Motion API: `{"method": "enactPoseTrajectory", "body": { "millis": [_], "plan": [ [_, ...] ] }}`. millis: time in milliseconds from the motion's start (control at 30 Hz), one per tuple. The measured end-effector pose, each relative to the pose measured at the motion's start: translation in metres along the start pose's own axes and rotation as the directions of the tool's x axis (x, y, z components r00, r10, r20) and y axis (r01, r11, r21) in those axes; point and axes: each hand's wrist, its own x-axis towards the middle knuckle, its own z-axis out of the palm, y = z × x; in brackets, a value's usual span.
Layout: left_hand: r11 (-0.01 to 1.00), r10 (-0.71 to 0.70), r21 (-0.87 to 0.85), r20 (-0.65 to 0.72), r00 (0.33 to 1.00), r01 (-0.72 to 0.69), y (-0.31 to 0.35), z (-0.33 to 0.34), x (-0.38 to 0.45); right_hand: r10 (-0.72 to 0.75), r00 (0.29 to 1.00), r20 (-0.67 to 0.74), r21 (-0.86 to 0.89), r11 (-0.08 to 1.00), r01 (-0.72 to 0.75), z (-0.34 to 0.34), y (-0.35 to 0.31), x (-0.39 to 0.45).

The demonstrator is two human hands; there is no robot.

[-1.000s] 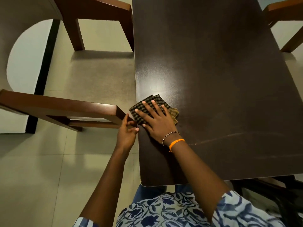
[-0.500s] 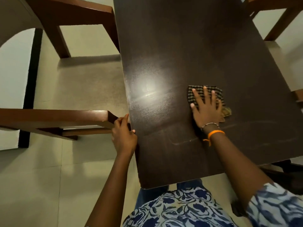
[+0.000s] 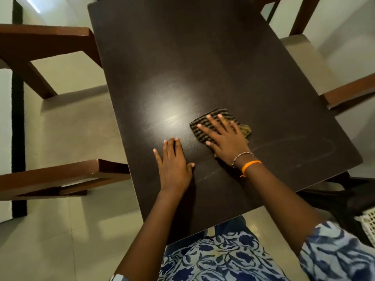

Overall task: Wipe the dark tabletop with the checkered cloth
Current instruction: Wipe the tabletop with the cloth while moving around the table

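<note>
The dark tabletop fills the middle of the head view, with a bright light glare near its centre. The folded checkered cloth lies flat on the near half of the table. My right hand presses down on the cloth with fingers spread, covering most of it. My left hand lies flat on the bare tabletop just left of the cloth, fingers apart and holding nothing. Faint wipe streaks curve across the surface to the right of my right hand.
Brown wooden chairs stand close on the left, one near and one farther back; another chair sits at the right edge. A white perforated basket shows at lower right. The floor is pale tile.
My left hand left the chair back at the table's left edge and now rests flat on the tabletop. My right hand slid the cloth rightward earlier, then back toward the middle.
</note>
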Motion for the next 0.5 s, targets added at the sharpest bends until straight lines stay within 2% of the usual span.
{"method": "enactPoseTrajectory", "body": {
  "millis": [133,267,333,433,467,500],
  "plan": [
    [0.998,0.060,0.023,0.049,0.997,-0.061,0.027,0.002,0.012,0.223,0.974,-0.048,0.028,0.975,-0.222,-0.014,0.083,-0.015],
    [0.995,0.083,0.042,0.058,0.995,-0.085,0.041,0.006,0.019,0.465,0.883,-0.056,0.117,0.882,-0.457,-0.022,0.140,-0.023],
    [0.995,0.085,0.045,0.053,0.995,-0.087,0.044,0.007,0.020,0.564,0.822,-0.084,0.186,0.819,-0.543,-0.019,0.137,-0.018],
    [0.997,0.067,0.034,0.045,0.997,-0.069,0.046,0.006,0.019,0.714,0.684,-0.148,0.279,0.694,-0.664,-0.012,0.095,-0.003],
    [0.998,0.057,0.031,0.038,0.998,-0.058,0.046,0.006,0.017,0.721,0.676,-0.153,0.292,0.686,-0.666,-0.011,0.078,0.002],
    [0.998,0.046,0.030,0.032,0.998,-0.047,0.045,0.005,0.016,0.696,0.702,-0.149,0.289,0.710,-0.643,-0.010,0.061,0.007]
  ]
}}
